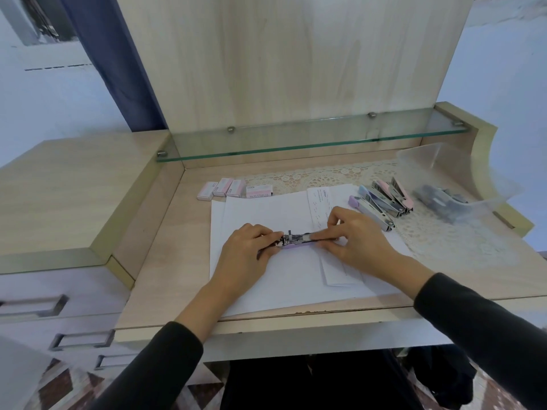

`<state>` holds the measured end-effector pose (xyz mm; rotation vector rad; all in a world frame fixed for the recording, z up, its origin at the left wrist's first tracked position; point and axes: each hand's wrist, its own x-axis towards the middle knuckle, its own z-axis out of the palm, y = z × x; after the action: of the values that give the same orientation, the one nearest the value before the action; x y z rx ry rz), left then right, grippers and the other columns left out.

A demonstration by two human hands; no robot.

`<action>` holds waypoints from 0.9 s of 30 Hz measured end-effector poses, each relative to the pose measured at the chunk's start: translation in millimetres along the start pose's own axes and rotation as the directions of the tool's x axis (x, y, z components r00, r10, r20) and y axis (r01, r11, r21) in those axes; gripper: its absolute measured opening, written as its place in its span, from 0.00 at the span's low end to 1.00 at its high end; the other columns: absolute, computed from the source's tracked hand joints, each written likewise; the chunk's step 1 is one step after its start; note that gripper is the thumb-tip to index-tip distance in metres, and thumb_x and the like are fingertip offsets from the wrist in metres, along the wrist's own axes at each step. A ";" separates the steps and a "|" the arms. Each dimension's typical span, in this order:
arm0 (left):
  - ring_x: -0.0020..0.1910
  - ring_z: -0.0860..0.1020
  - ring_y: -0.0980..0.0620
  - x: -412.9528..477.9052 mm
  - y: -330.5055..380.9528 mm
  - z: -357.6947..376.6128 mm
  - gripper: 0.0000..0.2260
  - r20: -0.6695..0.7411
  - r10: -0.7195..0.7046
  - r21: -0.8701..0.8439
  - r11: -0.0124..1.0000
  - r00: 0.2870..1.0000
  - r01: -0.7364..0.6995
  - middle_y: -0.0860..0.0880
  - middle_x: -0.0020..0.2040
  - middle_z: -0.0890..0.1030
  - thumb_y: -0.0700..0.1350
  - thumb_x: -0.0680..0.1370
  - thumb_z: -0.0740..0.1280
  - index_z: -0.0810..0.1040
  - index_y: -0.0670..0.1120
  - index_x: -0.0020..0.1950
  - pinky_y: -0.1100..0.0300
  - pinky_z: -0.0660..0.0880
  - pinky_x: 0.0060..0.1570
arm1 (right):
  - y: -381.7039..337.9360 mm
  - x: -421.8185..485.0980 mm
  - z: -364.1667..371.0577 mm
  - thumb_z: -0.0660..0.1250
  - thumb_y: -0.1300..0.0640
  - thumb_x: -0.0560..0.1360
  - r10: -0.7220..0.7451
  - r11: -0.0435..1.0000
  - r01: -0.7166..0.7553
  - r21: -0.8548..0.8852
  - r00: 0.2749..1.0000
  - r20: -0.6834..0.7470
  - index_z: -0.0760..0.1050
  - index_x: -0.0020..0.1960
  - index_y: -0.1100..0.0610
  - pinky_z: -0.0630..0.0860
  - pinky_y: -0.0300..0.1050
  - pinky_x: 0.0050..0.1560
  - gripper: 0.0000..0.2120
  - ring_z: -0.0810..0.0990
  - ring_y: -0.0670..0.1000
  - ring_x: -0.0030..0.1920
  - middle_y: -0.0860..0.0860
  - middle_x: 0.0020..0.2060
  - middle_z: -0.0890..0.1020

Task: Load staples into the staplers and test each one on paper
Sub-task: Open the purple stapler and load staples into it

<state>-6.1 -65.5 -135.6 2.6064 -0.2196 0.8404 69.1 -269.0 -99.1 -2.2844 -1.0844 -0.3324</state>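
A small stapler (297, 240) with a lilac base and a bare metal staple channel lies sideways over the white paper sheets (266, 214) in the middle of the desk. My left hand (245, 250) grips its left end. My right hand (349, 238) pinches its right end between thumb and fingers. Whether staples lie in the channel is too small to tell. Several more pastel staplers (381, 202) lie side by side at the right of the paper. Several pink staple boxes (225, 188) stand in a row behind the paper.
A folded, written-on sheet (319, 202) lies across the paper's right part. A clear plastic tub (438, 161) with dark items sits far right on a lace mat (325, 176). A glass shelf (296, 140) runs along the back. A raised cabinet top (68, 190) stands to the left.
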 end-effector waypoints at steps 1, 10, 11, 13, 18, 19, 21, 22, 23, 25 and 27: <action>0.39 0.70 0.55 0.1 0.1 0.1 0.11 0.001 0.001 0.000 1.000 1.000 -0.001 0.48 0.40 0.82 0.41 0.68 0.69 0.83 0.43 0.49 0.62 0.69 0.41 | -3.2 1.2 1.4 0.71 0.59 0.69 0.002 1.000 -0.002 0.021 1.000 0.026 0.83 0.45 0.53 0.74 0.51 0.43 0.06 0.67 0.45 0.33 0.49 0.34 0.72; 0.40 0.70 0.55 -1.4 -1.6 0.7 0.12 -0.005 0.021 0.009 1.000 1.000 -0.021 0.48 0.41 0.82 0.47 0.72 0.64 0.83 0.44 0.50 0.59 0.69 0.40 | -14.3 7.8 4.7 0.70 0.62 0.69 0.214 0.970 -0.217 0.112 0.976 0.032 0.83 0.40 0.58 0.72 0.46 0.38 0.04 0.72 0.49 0.34 0.50 0.32 0.73; 0.40 0.70 0.54 -1.6 -1.9 0.9 0.12 -0.008 0.025 0.008 1.000 1.000 -0.025 0.48 0.41 0.82 0.47 0.72 0.64 0.83 0.44 0.50 0.59 0.69 0.40 | -15.7 7.5 3.9 0.69 0.61 0.69 0.248 0.964 -0.252 0.089 0.967 0.048 0.83 0.40 0.58 0.72 0.46 0.39 0.04 0.72 0.50 0.35 0.49 0.32 0.73; 0.40 0.71 0.54 -1.7 -2.6 1.1 0.12 -0.014 0.037 0.009 0.999 0.999 -0.037 0.49 0.41 0.82 0.46 0.72 0.65 0.83 0.44 0.50 0.58 0.69 0.39 | -19.7 7.4 4.1 0.68 0.60 0.70 0.307 0.948 -0.312 0.061 0.948 0.077 0.83 0.40 0.57 0.68 0.43 0.38 0.05 0.72 0.49 0.38 0.45 0.31 0.71; 0.40 0.71 0.54 -1.2 -1.5 -1.0 0.13 -0.026 0.053 0.003 0.999 0.998 -0.053 0.49 0.41 0.82 0.47 0.72 0.62 0.83 0.43 0.49 0.55 0.73 0.37 | -29.0 10.3 9.9 0.68 0.59 0.70 0.426 0.900 -0.431 0.070 0.902 0.074 0.82 0.41 0.58 0.66 0.40 0.35 0.05 0.72 0.48 0.39 0.40 0.29 0.69; 0.40 0.71 0.54 -1.4 -1.4 -1.2 0.13 -0.030 0.051 0.001 0.999 0.998 -0.051 0.48 0.40 0.82 0.47 0.72 0.62 0.83 0.43 0.49 0.56 0.71 0.38 | -30.6 10.5 10.8 0.68 0.60 0.70 0.439 0.892 -0.444 0.082 0.896 0.072 0.82 0.41 0.58 0.65 0.40 0.36 0.04 0.72 0.47 0.39 0.40 0.29 0.70; 0.40 0.70 0.54 -1.6 -1.3 -1.4 0.13 -0.034 0.046 0.000 0.999 0.998 -0.046 0.48 0.40 0.82 0.47 0.72 0.62 0.83 0.43 0.49 0.57 0.68 0.38 | -33.5 10.4 12.9 0.68 0.60 0.69 0.454 0.882 -0.459 0.109 0.888 0.070 0.82 0.41 0.59 0.66 0.40 0.38 0.04 0.73 0.48 0.39 0.43 0.30 0.73; 0.40 0.70 0.53 -1.5 -1.4 -1.5 0.13 -0.034 0.047 0.004 0.999 0.998 -0.047 0.48 0.40 0.82 0.47 0.72 0.62 0.83 0.43 0.49 0.57 0.68 0.38 | -34.7 10.4 14.0 0.68 0.60 0.69 0.459 0.877 -0.464 0.126 0.886 0.072 0.82 0.40 0.59 0.66 0.40 0.37 0.04 0.73 0.48 0.38 0.45 0.31 0.74; 0.40 0.70 0.53 -1.6 -1.6 -1.4 0.13 -0.035 0.050 0.009 0.999 0.998 -0.050 0.48 0.40 0.82 0.46 0.72 0.62 0.83 0.43 0.49 0.57 0.68 0.39 | -36.0 10.4 15.1 0.69 0.60 0.69 0.462 0.872 -0.468 0.143 0.884 0.076 0.82 0.40 0.59 0.66 0.39 0.35 0.04 0.73 0.48 0.38 0.45 0.31 0.75; 0.40 0.70 0.53 -1.5 -1.6 -1.3 0.13 -0.034 0.054 0.012 0.998 0.998 -0.054 0.48 0.40 0.82 0.46 0.71 0.62 0.83 0.43 0.48 0.57 0.68 0.39 | -37.9 10.8 17.1 0.70 0.59 0.69 0.468 0.864 -0.475 0.165 0.880 0.081 0.82 0.39 0.59 0.63 0.35 0.31 0.03 0.72 0.47 0.35 0.44 0.29 0.73; 0.40 0.70 0.54 -1.6 -1.4 -1.2 0.13 -0.037 0.055 0.010 0.998 0.998 -0.054 0.48 0.40 0.82 0.46 0.71 0.62 0.83 0.43 0.48 0.57 0.68 0.39 | -38.5 11.2 18.1 0.71 0.59 0.68 0.480 0.855 -0.484 0.185 0.875 0.072 0.82 0.38 0.59 0.62 0.33 0.30 0.04 0.71 0.44 0.31 0.42 0.26 0.72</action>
<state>-7.7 -63.7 -136.1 2.6012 -0.2786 0.9094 46.3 -231.9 -93.2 -2.2846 -0.4901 0.0072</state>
